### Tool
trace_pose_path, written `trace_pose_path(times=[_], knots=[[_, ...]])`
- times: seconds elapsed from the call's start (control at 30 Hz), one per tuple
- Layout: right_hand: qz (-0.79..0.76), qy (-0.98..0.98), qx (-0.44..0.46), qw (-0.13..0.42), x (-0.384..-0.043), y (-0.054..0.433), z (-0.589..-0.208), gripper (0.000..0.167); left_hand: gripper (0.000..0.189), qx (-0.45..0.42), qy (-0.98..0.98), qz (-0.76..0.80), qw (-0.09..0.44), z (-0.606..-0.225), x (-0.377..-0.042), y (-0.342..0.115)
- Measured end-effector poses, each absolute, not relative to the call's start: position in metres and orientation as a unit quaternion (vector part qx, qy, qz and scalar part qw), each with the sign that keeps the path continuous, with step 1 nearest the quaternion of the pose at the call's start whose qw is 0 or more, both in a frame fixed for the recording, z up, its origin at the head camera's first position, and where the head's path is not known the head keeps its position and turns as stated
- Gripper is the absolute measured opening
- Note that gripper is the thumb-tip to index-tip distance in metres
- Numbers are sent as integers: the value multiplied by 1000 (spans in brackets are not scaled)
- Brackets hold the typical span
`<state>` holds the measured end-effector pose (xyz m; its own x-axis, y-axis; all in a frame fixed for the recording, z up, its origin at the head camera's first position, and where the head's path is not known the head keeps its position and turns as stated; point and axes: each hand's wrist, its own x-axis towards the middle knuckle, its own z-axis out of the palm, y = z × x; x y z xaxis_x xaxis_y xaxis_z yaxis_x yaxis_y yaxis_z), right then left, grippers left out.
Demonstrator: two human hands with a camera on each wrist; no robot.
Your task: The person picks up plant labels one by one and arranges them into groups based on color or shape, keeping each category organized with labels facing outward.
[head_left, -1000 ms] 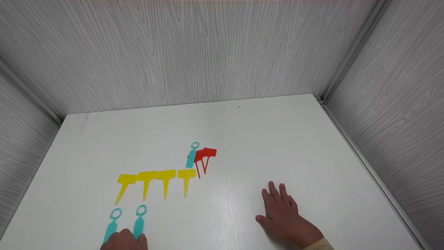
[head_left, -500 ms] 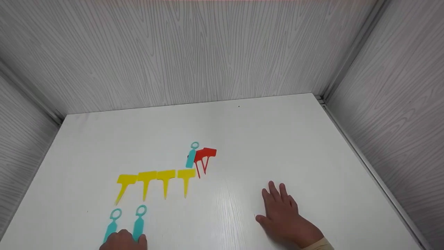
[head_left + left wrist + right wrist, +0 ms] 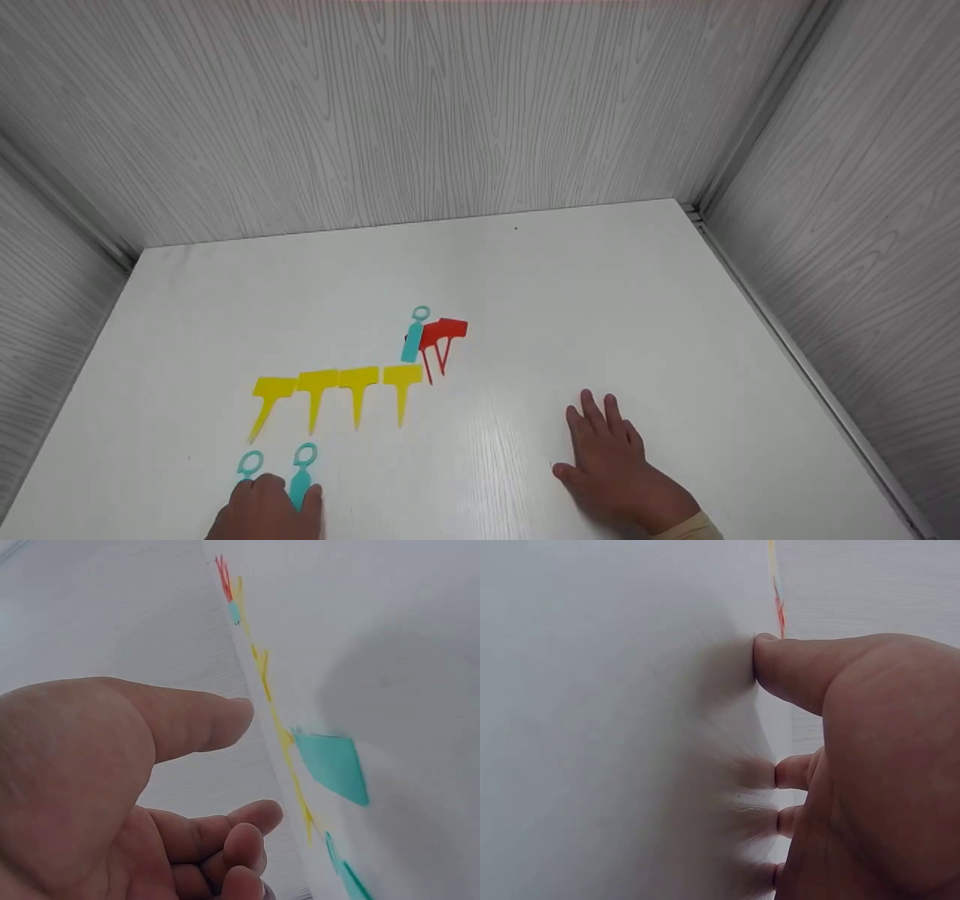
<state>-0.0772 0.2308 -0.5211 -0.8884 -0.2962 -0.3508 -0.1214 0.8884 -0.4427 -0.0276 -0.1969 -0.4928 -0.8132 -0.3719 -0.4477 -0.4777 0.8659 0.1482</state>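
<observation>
My left hand (image 3: 266,510) is at the front left, over two teal ring-ended plant tags. It partly covers the left teal tag (image 3: 250,463) and the lower end of the right teal tag (image 3: 301,484). In the left wrist view a teal tag (image 3: 334,769) lies beyond the thumb (image 3: 202,720). Thumb and loosely bent fingers stand apart there, nothing between them. My right hand (image 3: 611,472) rests on the white tabletop, fingers spread. Its thumb (image 3: 795,671) and fingertips touch the surface.
Several yellow T-shaped plant tags (image 3: 360,377) lie in a row beyond the left hand. Further back, a teal tag (image 3: 412,341) lies against red T-shaped tags (image 3: 452,328). Grey wood-grain panels (image 3: 450,112) enclose the white tabletop (image 3: 525,285) at the back and sides.
My left hand has moved a little forward and now covers more of the left teal tag. The right hand and the tags stay where they were.
</observation>
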Motion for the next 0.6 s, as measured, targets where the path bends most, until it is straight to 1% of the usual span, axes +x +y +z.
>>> trace_pose_path(times=[0.13,0.33,0.6], knots=[[-215,948,-110,206,-77,232,-522,91,59,-216,954,125,169,-481,-41,-183],[-219,946,-113,210,-77,233,-524,91,57,-206,964,124,112,-475,-70,-158],[-223,947,-101,206,-76,233,-522,90,55,-138,977,150,56,-472,-119,-132]])
